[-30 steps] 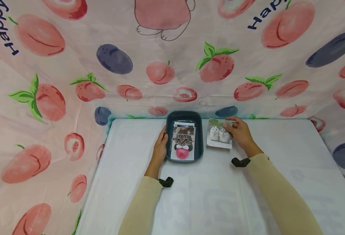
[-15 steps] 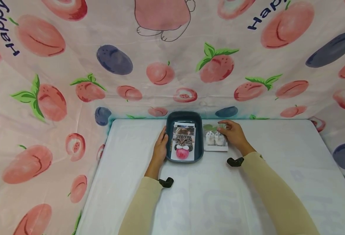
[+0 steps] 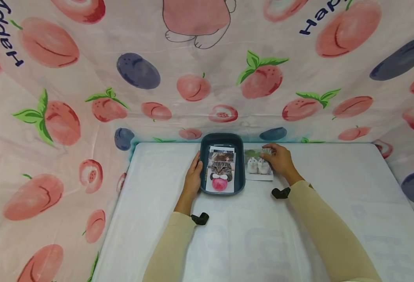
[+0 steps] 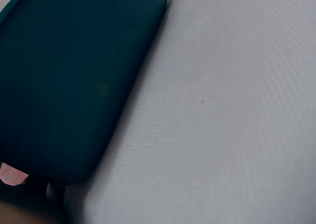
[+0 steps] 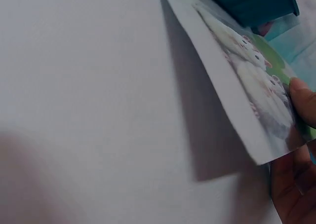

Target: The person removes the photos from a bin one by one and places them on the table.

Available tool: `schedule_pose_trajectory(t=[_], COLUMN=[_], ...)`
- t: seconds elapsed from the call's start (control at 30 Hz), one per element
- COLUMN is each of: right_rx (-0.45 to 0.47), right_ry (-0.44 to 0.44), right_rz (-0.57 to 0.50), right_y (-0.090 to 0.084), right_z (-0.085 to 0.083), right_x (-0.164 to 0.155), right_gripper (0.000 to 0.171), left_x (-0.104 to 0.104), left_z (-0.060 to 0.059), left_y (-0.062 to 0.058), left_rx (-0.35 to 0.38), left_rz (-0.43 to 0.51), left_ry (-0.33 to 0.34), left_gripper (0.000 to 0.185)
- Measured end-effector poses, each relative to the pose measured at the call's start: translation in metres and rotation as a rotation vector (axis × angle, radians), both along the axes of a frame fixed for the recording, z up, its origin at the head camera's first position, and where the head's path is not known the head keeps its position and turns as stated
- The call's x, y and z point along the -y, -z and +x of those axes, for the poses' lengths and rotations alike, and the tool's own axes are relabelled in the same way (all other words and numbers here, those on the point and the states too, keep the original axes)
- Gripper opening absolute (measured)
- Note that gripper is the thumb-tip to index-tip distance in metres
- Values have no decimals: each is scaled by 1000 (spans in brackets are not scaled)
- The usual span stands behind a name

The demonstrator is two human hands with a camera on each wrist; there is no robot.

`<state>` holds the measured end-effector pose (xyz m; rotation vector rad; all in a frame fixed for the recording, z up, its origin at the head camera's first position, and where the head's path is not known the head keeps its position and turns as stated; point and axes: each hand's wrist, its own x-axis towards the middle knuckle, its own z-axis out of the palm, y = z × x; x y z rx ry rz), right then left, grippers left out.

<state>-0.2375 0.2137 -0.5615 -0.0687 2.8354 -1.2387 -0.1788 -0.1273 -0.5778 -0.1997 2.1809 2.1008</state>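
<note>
Pinching the far edge of a thin, light, bendy photo [image 3: 258, 166] between thumb and fingers, the right hand [image 3: 278, 160] lifts it off the table, just beside the tray [image 3: 222, 138] that the flat left hand [image 3: 194, 175] touches.

Fruit-print cloth [image 3: 87, 98], white table [image 3: 249, 235]

Smooth matt teal plastic tray [image 3: 202, 164], glossy paper photo [image 3: 258, 166], finely woven white cloth tabletop [image 3: 157, 184].
</note>
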Motion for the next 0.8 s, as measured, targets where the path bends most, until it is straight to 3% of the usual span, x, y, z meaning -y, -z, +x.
schedule_pose_trajectory(t=[0.43,0.47,0.8], right_rx=[-50,-50,22], right_ry=[-18,-17,49], right_rz=[103,109,208], right_y=[9,9,6], right_z=[2,2,5], right_x=[-5,-5,0], right_gripper=[38,38,47], left_x=[0,0,0], left_z=[1,2,1], left_y=[0,-5,-2], left_rx=[-1,6,10], left_rz=[-9,-6,-21], left_ry=[-1,2,-6], left_gripper=[50,50,51])
